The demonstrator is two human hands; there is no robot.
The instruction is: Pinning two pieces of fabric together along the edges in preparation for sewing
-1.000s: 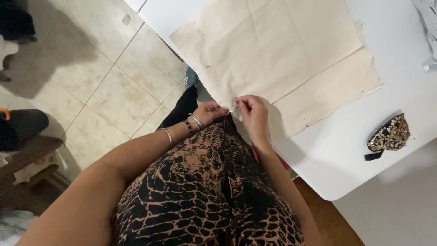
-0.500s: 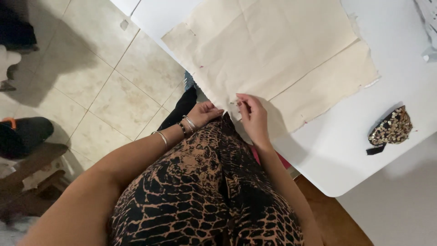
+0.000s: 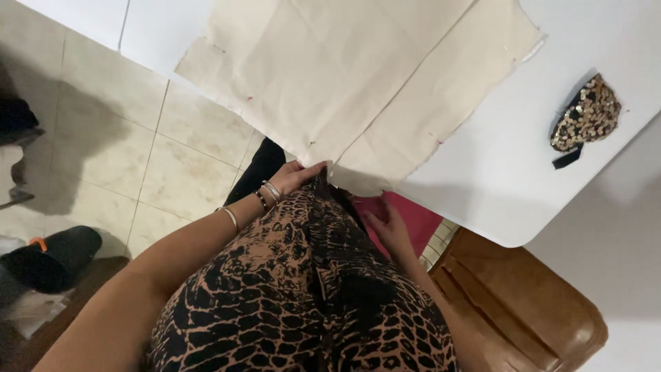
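Left hand (image 3: 297,176) touches cream fabric (image 3: 358,76); right hand (image 3: 387,227) below table (image 3: 509,172)

- We had the cloth (image 3: 358,76) spread on the table (image 3: 509,172), its near edge hanging over the table's rim
- Our left hand (image 3: 296,176) touched that near edge
- Our right hand (image 3: 387,224) lay below the rim, just right of the left
- A sequined pouch (image 3: 586,114) sat on the table, well right of the cloth
- A chair (image 3: 523,303) stood under the table's near corner, to our right
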